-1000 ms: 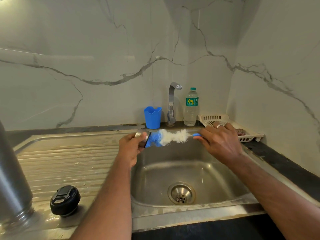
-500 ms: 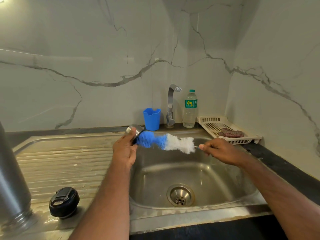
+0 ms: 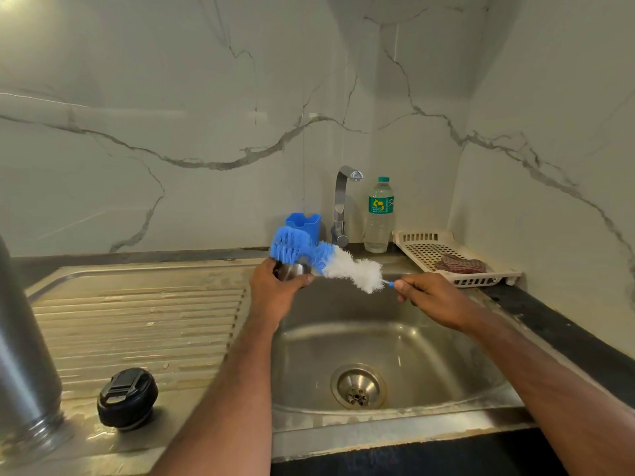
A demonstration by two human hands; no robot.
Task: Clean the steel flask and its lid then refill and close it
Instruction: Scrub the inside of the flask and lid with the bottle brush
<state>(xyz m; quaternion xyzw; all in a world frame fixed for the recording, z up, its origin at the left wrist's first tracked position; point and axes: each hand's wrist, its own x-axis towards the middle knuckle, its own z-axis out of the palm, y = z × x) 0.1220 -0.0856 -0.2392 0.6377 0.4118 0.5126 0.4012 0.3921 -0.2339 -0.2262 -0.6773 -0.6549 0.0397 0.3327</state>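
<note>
The left hand (image 3: 278, 297) grips a small steel cup (image 3: 292, 270), apparently the flask's lid piece, over the sink (image 3: 395, 341). The right hand (image 3: 434, 300) pinches the thin handle of a brush (image 3: 330, 261), whose blue bristles splay over the cup's rim while the white part trails back toward the fingers.

The pinch sits at the very end of a long, bendy brush, so a hard push could make it flex and skid off the rim, flicking water about. The cup looks wet and is held only in the fingers; I judge that it could slip into the basin.

The flask (image 3: 24, 365) stands at the far left on the ribbed steel drainboard (image 3: 137, 321), with a black cap (image 3: 127, 398) just beside it. Behind the sink are a tap (image 3: 342, 204), a blue holder (image 3: 304, 224), a water bottle (image 3: 379, 214) and a cream tray (image 3: 453, 261) holding a scrub pad. The table (image 3: 567, 324) is dark stone; the walls are veined white marble.
</note>
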